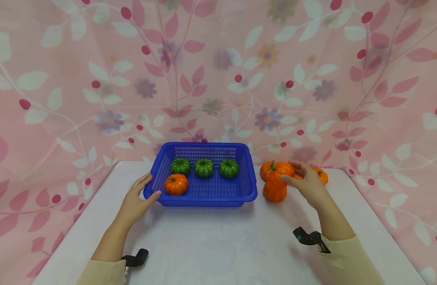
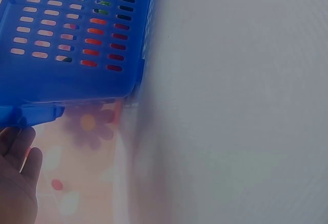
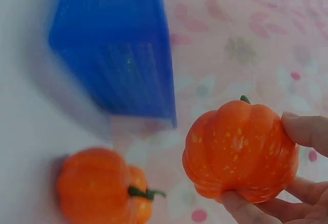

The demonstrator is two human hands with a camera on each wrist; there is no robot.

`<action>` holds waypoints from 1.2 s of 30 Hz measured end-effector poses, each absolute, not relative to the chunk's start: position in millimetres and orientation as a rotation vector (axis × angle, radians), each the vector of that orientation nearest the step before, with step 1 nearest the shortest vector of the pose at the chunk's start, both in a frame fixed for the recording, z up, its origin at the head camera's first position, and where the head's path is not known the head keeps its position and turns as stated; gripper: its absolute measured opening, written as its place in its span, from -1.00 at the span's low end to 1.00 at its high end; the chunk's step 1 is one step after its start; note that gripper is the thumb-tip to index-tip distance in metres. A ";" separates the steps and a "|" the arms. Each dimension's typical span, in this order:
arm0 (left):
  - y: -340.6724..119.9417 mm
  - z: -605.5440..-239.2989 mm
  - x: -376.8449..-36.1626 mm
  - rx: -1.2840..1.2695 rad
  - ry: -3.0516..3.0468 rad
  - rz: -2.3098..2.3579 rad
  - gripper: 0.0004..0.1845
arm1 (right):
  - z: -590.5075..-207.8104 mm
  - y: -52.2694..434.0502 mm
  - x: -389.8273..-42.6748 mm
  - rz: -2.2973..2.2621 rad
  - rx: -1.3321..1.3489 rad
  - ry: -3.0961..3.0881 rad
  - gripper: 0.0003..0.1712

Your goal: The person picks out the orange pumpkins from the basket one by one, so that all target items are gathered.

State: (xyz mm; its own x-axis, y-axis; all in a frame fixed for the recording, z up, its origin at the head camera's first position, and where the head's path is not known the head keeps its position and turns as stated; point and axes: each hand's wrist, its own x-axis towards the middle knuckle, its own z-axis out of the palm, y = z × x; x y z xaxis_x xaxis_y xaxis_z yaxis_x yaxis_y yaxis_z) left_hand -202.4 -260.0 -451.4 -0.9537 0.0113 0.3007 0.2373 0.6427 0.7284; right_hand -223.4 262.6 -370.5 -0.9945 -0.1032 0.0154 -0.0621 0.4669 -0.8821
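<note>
- Right hand point(image 1: 307, 183) pinches an orange pumpkin point(image 1: 277, 171) right of the blue basket point(image 1: 204, 198) — lifted off the table point(image 1: 218, 245).
- Left hand point(image 1: 134, 202) — fingers straight, touching the basket's left rim.

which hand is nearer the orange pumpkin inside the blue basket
Left. The left hand rests on the blue plastic basket's left rim, right beside the orange pumpkin inside; the right hand is beyond the basket's far side, holding another orange pumpkin.

No text, label, brand, number or sign is showing anywhere in these views; nothing readable is appearing on any surface.
</note>
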 end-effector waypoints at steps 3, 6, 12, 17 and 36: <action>-259.5 -451.5 -203.1 -0.209 -2.591 -1.204 -0.21 | -374.7 278.6 -222.1 -1.589 -0.157 2.692 -0.08; -259.4 -451.5 -203.4 -0.208 -2.588 -1.202 -0.21 | -379.4 292.5 -221.2 -1.576 -0.152 2.725 -0.09; -258.4 -448.7 -202.3 -0.190 -2.597 -1.213 -0.22 | -392.3 311.1 -222.2 -1.596 -0.049 2.713 -0.08; -258.5 -446.3 -201.9 -0.178 -2.602 -1.222 -0.23 | -403.1 319.4 -225.3 -1.567 -0.021 2.701 -0.15; -260.2 -452.9 -203.9 -0.188 -2.603 -1.227 -0.22 | -445.8 335.7 -234.0 -1.505 0.121 2.712 -0.11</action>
State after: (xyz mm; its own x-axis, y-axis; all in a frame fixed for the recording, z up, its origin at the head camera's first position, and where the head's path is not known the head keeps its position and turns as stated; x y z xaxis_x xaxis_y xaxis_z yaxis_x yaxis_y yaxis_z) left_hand -203.9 -260.2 -452.9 -0.9586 0.0076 0.2846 0.2244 0.6353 0.7389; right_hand -234.0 335.7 -445.8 -0.9963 0.0502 -0.0704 0.0863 0.5268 -0.8456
